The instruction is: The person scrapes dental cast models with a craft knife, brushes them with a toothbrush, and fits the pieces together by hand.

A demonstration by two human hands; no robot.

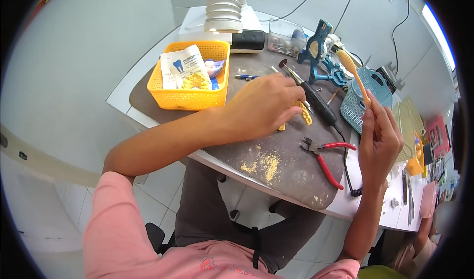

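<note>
Orange brush (356,73) grasped in the right hand (381,133), head up, handle tilted, beside the mat's (291,172) right edge. From my remote post I see the left hand (264,103) with fingers curled at a yellow scalloped piece (306,115) over the mat; I cannot tell if it is pinched. I log yellow crumbs (270,165) nearer the body, red-handled cutters (313,148) to their right.

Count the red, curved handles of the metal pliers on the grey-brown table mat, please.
2. On the pliers, one red handle points towards the bare right hand; the other red handle points towards the near edge of the mat. None seems hidden.
</note>
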